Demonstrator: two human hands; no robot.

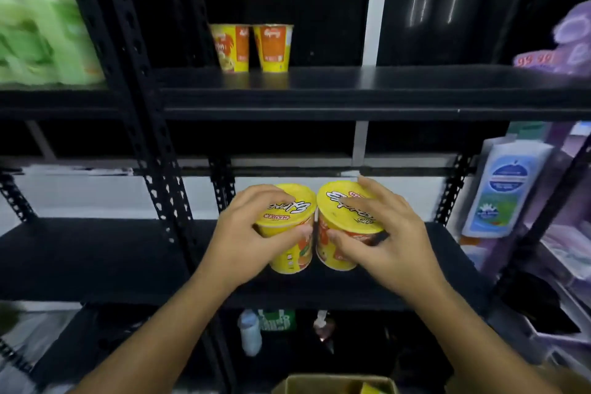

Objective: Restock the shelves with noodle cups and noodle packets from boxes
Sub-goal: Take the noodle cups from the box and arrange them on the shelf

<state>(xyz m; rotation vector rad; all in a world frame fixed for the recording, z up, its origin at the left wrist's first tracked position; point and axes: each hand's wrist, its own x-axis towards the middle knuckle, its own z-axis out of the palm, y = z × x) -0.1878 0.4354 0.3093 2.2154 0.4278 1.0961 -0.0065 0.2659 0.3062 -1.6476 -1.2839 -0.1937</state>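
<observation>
Single head view, wide-angle, faces forward-down, close to black shelves (319, 96); both forearms enter from below.

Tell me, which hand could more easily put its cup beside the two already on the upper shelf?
Probably the right. The right hand holds its noodle cup below the bare stretch of upper shelf right of the two standing cups; the left hand and its cup sit under those cups themselves.

Cardboard box (335, 384) cropped at bottom edge.
</observation>
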